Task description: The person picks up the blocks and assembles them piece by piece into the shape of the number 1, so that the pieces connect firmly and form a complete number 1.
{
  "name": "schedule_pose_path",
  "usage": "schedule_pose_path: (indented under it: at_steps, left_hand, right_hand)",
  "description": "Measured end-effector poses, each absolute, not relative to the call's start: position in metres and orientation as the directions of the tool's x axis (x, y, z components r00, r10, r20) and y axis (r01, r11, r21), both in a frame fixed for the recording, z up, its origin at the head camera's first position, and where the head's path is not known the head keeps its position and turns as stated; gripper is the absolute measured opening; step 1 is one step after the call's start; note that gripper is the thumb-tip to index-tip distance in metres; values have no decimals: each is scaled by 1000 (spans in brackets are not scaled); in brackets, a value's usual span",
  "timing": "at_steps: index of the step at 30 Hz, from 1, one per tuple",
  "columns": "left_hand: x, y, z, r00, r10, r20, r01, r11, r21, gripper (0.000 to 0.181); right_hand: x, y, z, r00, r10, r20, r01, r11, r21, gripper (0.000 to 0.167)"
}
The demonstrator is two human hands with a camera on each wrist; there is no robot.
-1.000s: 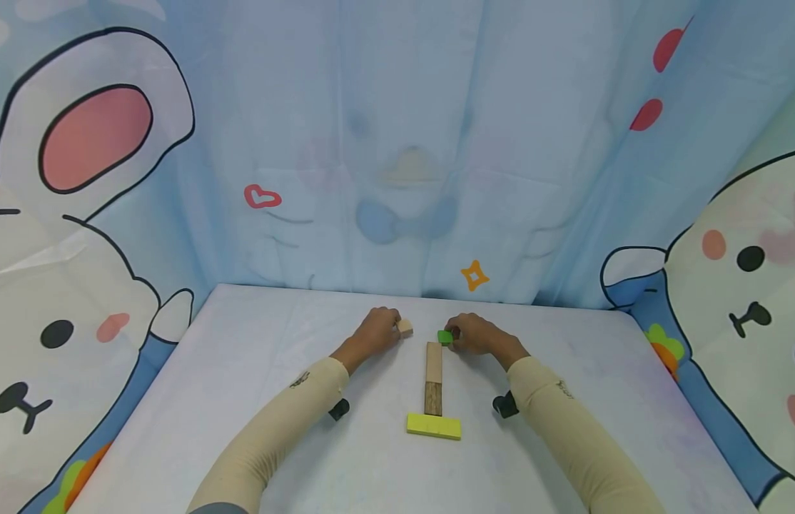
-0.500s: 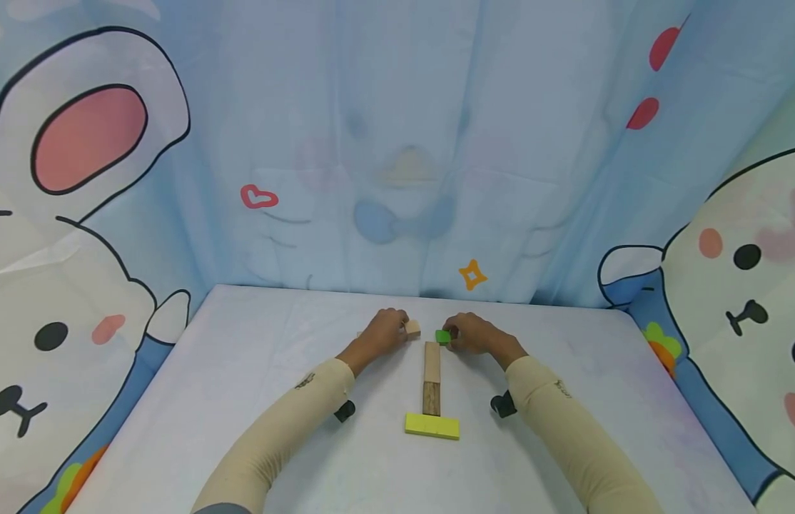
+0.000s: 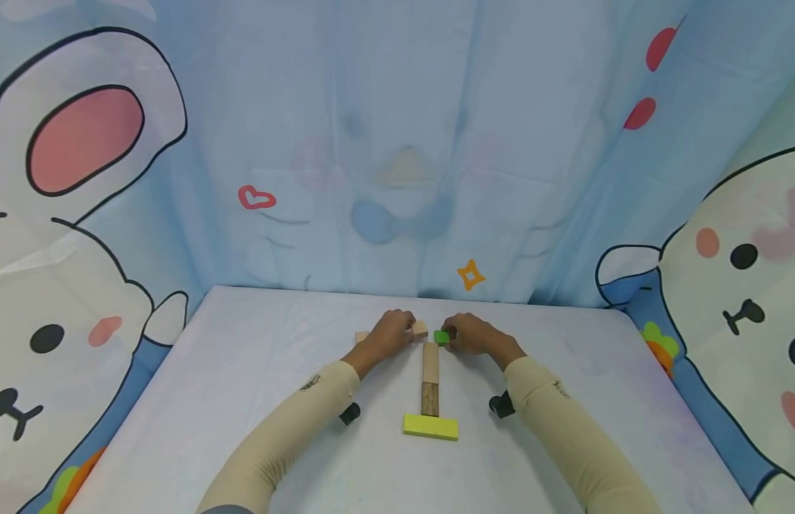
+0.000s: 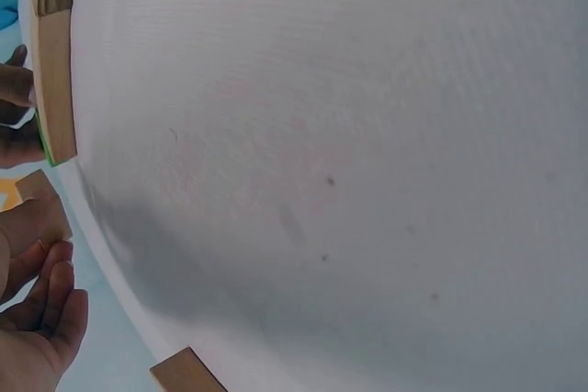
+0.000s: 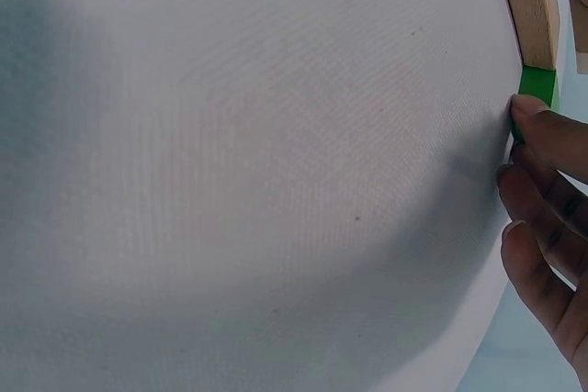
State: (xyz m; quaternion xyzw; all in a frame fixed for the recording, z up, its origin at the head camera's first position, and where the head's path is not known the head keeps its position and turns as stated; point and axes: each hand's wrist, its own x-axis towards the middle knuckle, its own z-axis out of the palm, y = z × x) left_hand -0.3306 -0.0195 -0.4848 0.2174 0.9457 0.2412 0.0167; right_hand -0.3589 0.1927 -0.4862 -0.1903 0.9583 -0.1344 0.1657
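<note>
Head view: small wooden block (image 3: 420,329) pinched beside a green block (image 3: 441,338)

I see the left hand (image 3: 390,334) closed lightly on the wooden block, just left of the green block with a gap between. The right hand (image 3: 471,333) pinches the green block, which touches the far end of the pale block (image 3: 430,363). I'd keep both pinches light and the 2 small blocks square, moving slowly so the pale block isn't knocked askew. Nearer, the dark block (image 3: 429,399) runs toward the yellow block (image 3: 431,427). Another wooden piece (image 3: 361,336) lies on the bench (image 3: 532,428), partly hidden. I see no container.
</note>
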Motion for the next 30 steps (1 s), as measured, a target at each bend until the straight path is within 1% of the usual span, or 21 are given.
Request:
schedule_pose_path:
  at_steps: [6,17,30]
  left_hand:
    - [-331,-14,-485,-900,430,68,413,793,448,30]
    - [-331,-7,-485,-891,443,95,438,789,430,28]
    - [-331,-4,-489,-901,430,63,413,801,434,31]
  right_hand:
    - [-357,195,-486,-873,-419,-249,-331,885,-327,34]
    - [-356,197,-485,-871,-436,-227,-355,877,-325,32]
    - [-353,194,-482,-867,-445,-225,-367,874,-318,34]
